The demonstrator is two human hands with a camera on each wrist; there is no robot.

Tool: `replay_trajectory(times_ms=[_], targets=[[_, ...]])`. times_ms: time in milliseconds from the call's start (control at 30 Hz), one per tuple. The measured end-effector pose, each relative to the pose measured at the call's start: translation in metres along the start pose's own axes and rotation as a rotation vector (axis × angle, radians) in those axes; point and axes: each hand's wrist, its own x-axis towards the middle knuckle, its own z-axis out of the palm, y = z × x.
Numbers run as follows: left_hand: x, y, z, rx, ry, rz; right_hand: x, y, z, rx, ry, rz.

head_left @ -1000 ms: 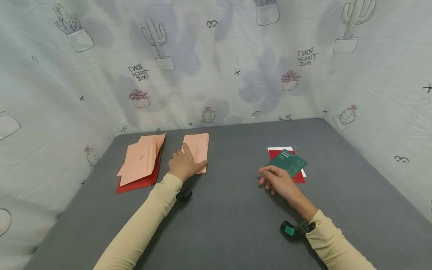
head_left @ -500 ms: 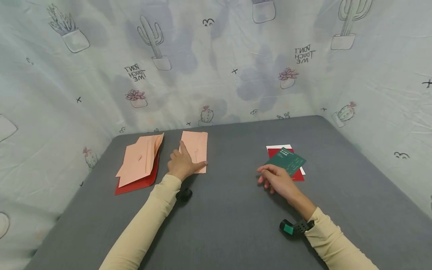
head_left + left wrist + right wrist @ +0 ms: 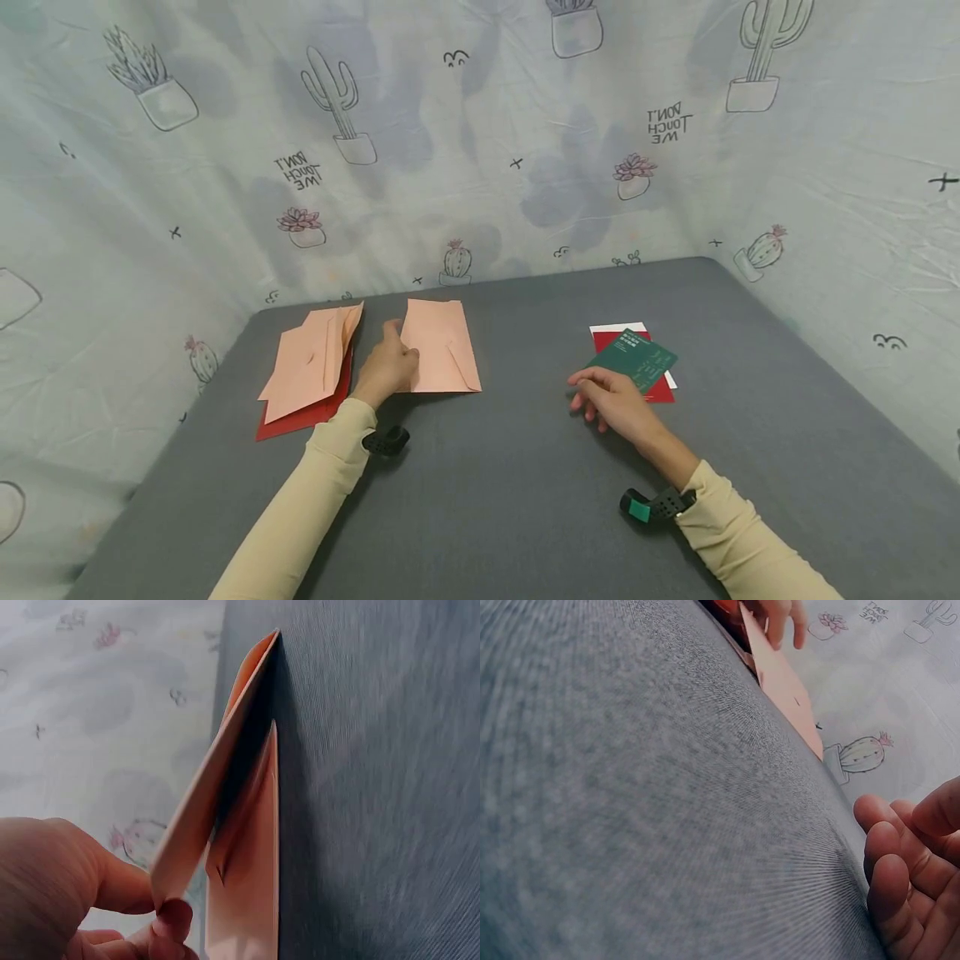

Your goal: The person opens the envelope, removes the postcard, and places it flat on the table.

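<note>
My left hand (image 3: 386, 367) pinches the left edge of a pink envelope (image 3: 442, 350) between thumb and fingers. In the left wrist view that envelope (image 3: 199, 810) is raised at a slant, its far edge gaping a little. Below it on the table lies another pink envelope (image 3: 251, 900). Loosely curled and holding nothing, my right hand (image 3: 615, 404) hovers by a dark green card (image 3: 637, 358) with pale print. A red paper piece (image 3: 663, 392) and a white sheet (image 3: 621, 327) lie under the card, mostly covered.
Left of my left hand is a pile of pink envelopes (image 3: 303, 362) overlapping a red one (image 3: 300, 425). They lie on a grey table (image 3: 510, 483). Behind and beside it hangs a white curtain (image 3: 480, 125) printed with cacti.
My left hand lay spread on the pink envelopes; it has shifted left and now pinches the top one, lifting and tilting it. My right hand stays by the green card.
</note>
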Motion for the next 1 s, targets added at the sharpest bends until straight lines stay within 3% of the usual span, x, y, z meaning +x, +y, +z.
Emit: replay_trajectory(times_ms=[100,233,600,833,1000], targets=[[-0.006,0.002,0.002,-0.095,-0.019,0.060,0.000,0.000,0.000,-0.006,0.000,0.000],[-0.020,0.011,0.006,-0.154,-0.059,0.130,0.000,0.000,0.000,-0.006,-0.006,0.007],[-0.062,0.036,0.019,-0.203,-0.239,0.259,0.000,-0.001,0.002,-0.027,0.000,0.011],[-0.086,0.052,0.025,-0.137,-0.366,0.361,-0.001,-0.001,0.006,-0.072,0.018,0.008],[-0.094,0.057,0.031,0.062,-0.320,0.443,-0.001,-0.002,0.007,-0.110,0.003,-0.016]])
